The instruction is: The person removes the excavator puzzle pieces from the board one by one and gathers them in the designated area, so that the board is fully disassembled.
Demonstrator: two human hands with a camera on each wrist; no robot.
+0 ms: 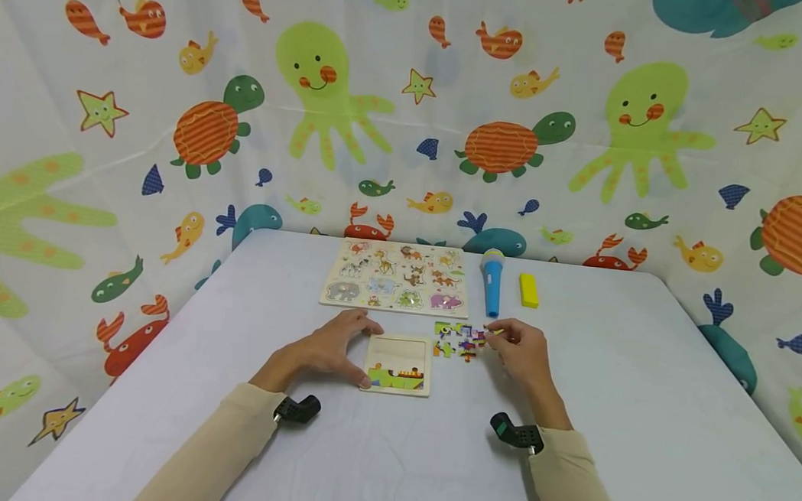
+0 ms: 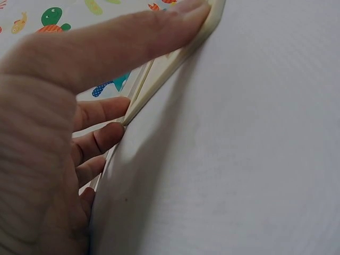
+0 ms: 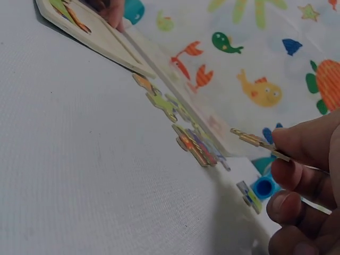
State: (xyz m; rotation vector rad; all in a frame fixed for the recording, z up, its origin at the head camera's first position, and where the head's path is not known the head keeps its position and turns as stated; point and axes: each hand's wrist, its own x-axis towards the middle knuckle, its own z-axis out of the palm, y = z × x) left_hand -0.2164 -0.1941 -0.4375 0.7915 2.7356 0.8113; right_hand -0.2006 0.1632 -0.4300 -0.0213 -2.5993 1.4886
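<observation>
My left hand point(image 1: 331, 346) holds the small wooden puzzle tray point(image 1: 401, 341) at its left side, thumb at the lower left corner and fingers at the upper left. Joined pieces point(image 1: 393, 378) fill the tray's lower part; bare wood shows above. In the right wrist view my right hand point(image 3: 311, 180) pinches one puzzle piece point(image 3: 255, 140) between thumb and index finger, raised off the table. Loose pieces point(image 1: 445, 349) lie right of the tray, and another piece point(image 3: 248, 197) rests below the right fingers.
Behind the tray lies a larger animal puzzle board point(image 1: 393, 309). A blue toy microphone point(image 1: 492, 287) and a yellow block point(image 1: 528, 290) stand or lie to its right; which, I cannot tell. A sea-animal cloth point(image 1: 408, 128) hangs behind the white table point(image 1: 641, 388).
</observation>
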